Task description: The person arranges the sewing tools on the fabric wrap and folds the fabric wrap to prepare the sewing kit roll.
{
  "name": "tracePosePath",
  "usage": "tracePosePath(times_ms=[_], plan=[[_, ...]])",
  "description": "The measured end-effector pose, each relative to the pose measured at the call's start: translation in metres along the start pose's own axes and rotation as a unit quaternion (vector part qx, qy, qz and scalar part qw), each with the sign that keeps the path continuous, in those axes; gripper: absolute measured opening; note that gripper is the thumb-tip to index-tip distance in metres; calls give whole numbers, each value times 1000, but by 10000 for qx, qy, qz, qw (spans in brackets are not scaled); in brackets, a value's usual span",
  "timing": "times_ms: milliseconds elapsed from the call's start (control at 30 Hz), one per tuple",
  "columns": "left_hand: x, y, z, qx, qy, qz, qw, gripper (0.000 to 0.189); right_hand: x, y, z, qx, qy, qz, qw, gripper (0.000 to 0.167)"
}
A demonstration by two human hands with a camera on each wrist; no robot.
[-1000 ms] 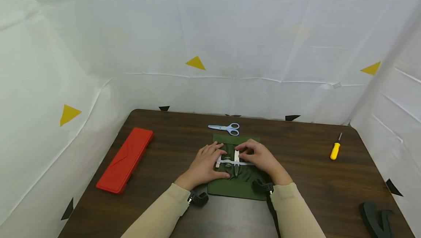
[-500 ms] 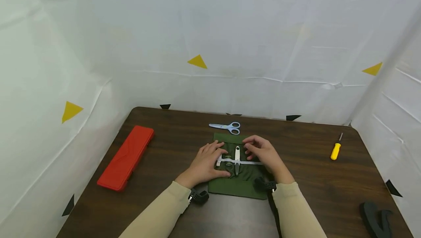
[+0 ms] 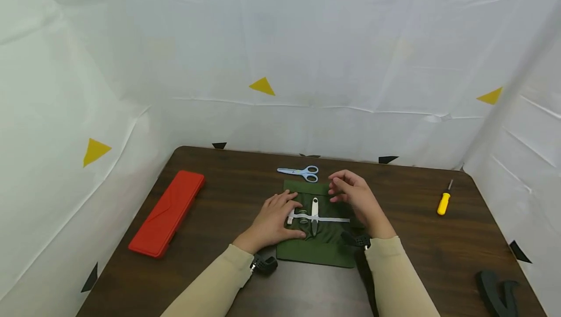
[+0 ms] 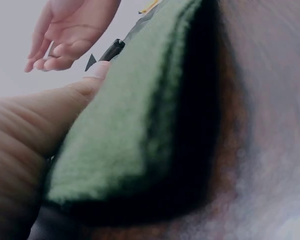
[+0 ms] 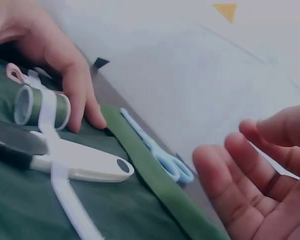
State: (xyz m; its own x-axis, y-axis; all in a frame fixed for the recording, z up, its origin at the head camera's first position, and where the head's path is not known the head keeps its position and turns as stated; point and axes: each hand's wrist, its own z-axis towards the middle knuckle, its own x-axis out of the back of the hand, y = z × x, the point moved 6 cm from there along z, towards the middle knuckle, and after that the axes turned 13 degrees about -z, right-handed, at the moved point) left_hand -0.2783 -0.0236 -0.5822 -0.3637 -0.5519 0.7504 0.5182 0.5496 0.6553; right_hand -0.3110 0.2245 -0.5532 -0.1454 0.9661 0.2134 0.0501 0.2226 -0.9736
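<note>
A green cloth case [image 3: 313,254] lies unfolded on the table, a white elastic strap [image 3: 334,219] across its middle. Under the strap sit a spool of green thread [image 5: 63,111], a small pinkish loop [image 5: 14,73] and a slim white-and-dark-grey tool [image 5: 92,162] with a hole at its end. My left hand [image 3: 273,219] rests spread on the case's left side, fingertips beside the spool and thumb near the lower edge. My right hand [image 3: 356,197] is raised by the case's upper right corner, fingers loosely bent, holding nothing.
Light blue scissors [image 3: 302,173] lie just beyond the case. A long red box [image 3: 168,214] is at the left. A yellow-handled screwdriver [image 3: 444,203] and a black curved object [image 3: 497,292] lie toward the right. White sheeting [image 3: 307,39] surrounds the table's back and sides.
My right hand has let go of the white-and-grey tool's end and moved up and right, away from it. The tool stays under the strap. My left hand has kept its place.
</note>
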Motion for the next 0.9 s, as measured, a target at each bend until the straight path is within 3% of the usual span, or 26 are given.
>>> tracePosePath(times_ms=[200,333,433,567,767,900], plan=[[1,-3,7,-26,69,71,9999,75,0,5,35,79,113,236,9996,43],[-7,-7,6,-12,-60,66,10000,76,0,29,47,-315,368,179,9987,40],[-13,-7,5,-28,-84,10,10000,77,0,42,49,-623,485,-237,9966,37],[-13,-9,8,-32,4,66,10000,77,-4,42,57,-549,506,-1033,9918,39],[-5,-14,15,-16,-57,229,9997,78,-14,32,75,-182,606,-2475,9668,43],[-3,-17,17,13,-51,226,9997,79,-16,29,81,-169,577,-2764,9592,42]])
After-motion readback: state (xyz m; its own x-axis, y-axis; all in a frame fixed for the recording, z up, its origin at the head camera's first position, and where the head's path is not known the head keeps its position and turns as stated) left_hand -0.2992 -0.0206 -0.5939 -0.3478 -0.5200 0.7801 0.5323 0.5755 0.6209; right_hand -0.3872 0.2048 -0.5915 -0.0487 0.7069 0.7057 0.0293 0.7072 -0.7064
